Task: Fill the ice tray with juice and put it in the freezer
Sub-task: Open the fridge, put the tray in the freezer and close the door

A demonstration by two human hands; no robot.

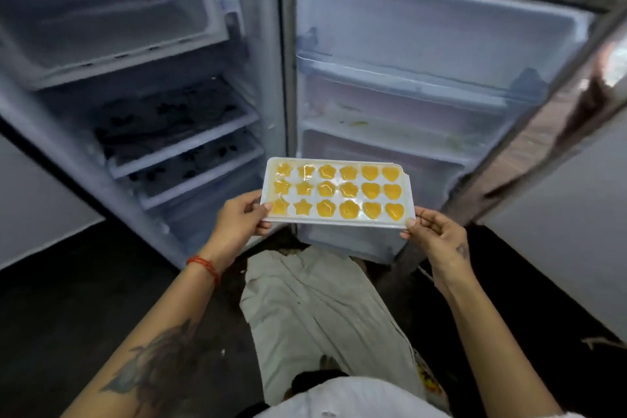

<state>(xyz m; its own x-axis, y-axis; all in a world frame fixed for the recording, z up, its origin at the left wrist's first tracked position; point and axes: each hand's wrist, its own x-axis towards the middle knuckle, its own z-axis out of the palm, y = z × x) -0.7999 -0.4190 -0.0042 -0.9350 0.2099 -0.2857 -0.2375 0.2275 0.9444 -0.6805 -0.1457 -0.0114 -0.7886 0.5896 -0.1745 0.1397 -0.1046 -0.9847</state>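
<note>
- Open fridge [142, 78] ahead; freezer compartment [112, 20] at eleven o'clock.
- Left hand [237, 217] and right hand [432, 231] pinch juice-filled ice tray [337, 193], centre.
- I judge tilting while lifting would spill it.

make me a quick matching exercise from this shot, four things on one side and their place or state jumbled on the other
Things:
1. ice tray
2. left hand
3. fridge door
4. freezer compartment

Places or states:
A. at the top of the fridge interior
B. swung open on the right
C. full of yellow juice, held level in front of the fridge
D. holds the tray's left end

Pairs: 1-C, 2-D, 3-B, 4-A
</note>
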